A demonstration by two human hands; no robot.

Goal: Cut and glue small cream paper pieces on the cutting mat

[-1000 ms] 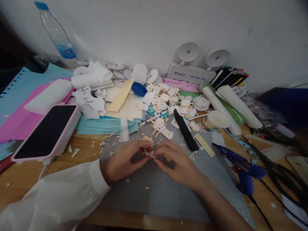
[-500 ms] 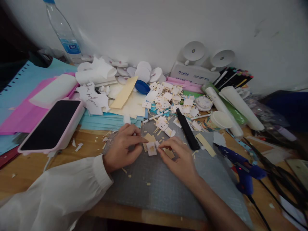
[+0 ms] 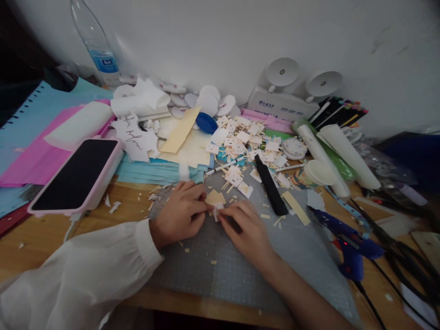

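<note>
Between my hands is a small white paper piece, close over the grey cutting mat. My left hand, in a white sleeve, has its thumb and index finger together at the piece's left edge. From the other side my right hand pinches the right edge between thumb and fingertips. A tan paper scrap lies just beyond the piece. Farther back is a pile of little white paper figures with drawn dots and thin yellowish strips. A black pen-like tool rests to the right of it.
A blue glue gun with a red light and black scissors lie at right. On the left is a phone in a pink case. A paper cup and a water bottle stand farther back. Scraps dot the cutting mat.
My right hand has moved slightly left, and its fingertips have closed in on the white paper piece. The left fingers now meet its edge. The whole view has shifted slightly.
</note>
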